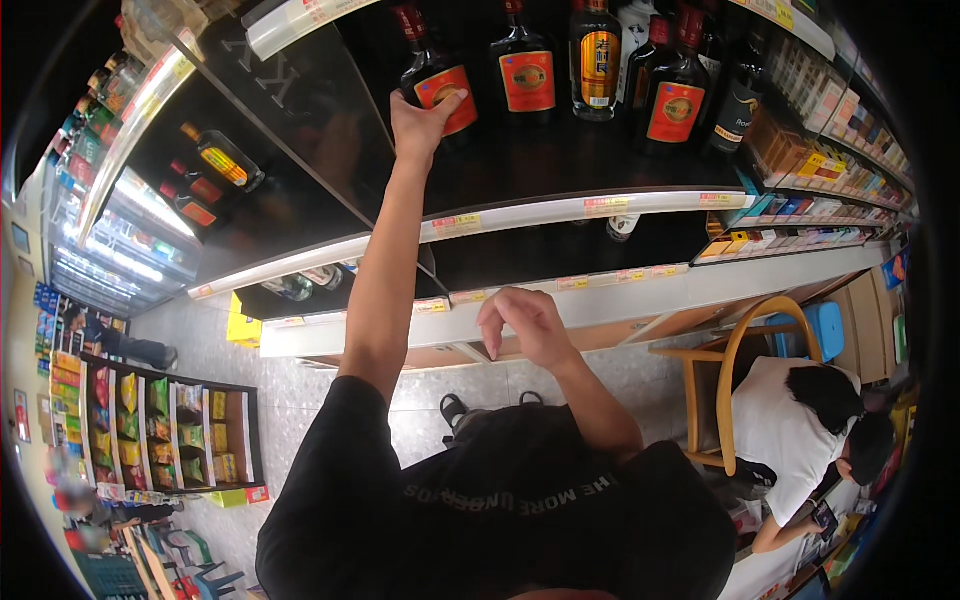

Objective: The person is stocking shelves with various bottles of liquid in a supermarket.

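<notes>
"Bottle (445, 82) being gripped: is that the step in hand?"

"So it is judged. Its red label is crossed by the thumb of the left hand (425, 125), and its dark body is held by the fingers. It is found at the left end of the row over the shelf (560, 165); whether its base is lifted cannot be told."

"And the right hand (538, 325)?"

"It is held lower, before the shelf's front. Its fingers are loosely curled, with a narrow gap left; nothing is seen in it."

"What is called for by the next move?"

"A firm grip, probably, since smooth glass can slip, and care that the second bottle (527, 75) is not knocked."

"Which materials are shown, left to right?"

"A glossy dark panel (310, 110); then flattened, round-shouldered dark glass under a red cap; a pale, rounded lip (530, 213) along the shelf, dotted with paper tags; a clear bottle (595, 60), gold-labelled; bent, honey-coloured wood in the chair (729, 420); and a dark, cylindrical tall bottle (738, 105)."
</notes>
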`<state>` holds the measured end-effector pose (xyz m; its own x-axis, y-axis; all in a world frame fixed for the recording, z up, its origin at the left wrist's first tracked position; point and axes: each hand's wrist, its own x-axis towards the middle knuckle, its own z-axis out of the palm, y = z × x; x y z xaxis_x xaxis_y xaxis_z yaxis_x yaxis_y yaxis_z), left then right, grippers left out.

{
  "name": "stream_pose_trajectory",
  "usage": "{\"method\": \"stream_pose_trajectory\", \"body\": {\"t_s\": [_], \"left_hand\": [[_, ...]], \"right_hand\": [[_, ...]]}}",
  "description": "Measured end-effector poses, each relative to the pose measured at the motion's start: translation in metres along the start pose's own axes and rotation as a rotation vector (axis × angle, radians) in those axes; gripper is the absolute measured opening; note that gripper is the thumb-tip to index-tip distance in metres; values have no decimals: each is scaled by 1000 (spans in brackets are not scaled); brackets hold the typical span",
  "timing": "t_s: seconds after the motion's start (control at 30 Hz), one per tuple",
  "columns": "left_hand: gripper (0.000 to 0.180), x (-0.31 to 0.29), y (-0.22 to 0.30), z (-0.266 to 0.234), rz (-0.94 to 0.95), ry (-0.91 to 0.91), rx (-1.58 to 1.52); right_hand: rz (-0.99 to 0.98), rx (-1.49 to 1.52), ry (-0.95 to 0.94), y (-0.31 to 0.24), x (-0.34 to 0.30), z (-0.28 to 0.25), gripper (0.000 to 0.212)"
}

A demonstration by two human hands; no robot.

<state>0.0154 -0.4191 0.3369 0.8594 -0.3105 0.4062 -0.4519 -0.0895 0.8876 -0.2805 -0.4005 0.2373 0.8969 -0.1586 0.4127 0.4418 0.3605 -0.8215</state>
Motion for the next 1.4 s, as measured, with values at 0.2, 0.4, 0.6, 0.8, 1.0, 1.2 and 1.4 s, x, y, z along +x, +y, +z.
{"method": "stream_pose_trajectory", "body": {"t_s": [0.2,0.4,0.6,0.8,1.0,1.2,1.4], "left_hand": [[88,-9,7,-8,-2,-32,71],[82,-33,7,-12,82,-118,-44],[72,-54,14,-17,114,-235,-154],[70,-56,11,-15,160,-283,-199],[73,-63,7,-11,111,-237,-227],[81,-70,12,-23,58,-254,-81],[89,-73,-26,-19,-16,-343,-83]], "right_hand": [[-47,-84,-7,-14,14,-13,30],[-252,-237,126,-66,72,-18,25],[-720,-998,412,-97,182,-36,38],[-525,-1135,392,-101,258,-40,73],[-234,-1105,317,-92,279,-47,62],[-198,-1133,281,-90,275,-44,38],[-225,-1055,290,-90,275,-44,38]]}}
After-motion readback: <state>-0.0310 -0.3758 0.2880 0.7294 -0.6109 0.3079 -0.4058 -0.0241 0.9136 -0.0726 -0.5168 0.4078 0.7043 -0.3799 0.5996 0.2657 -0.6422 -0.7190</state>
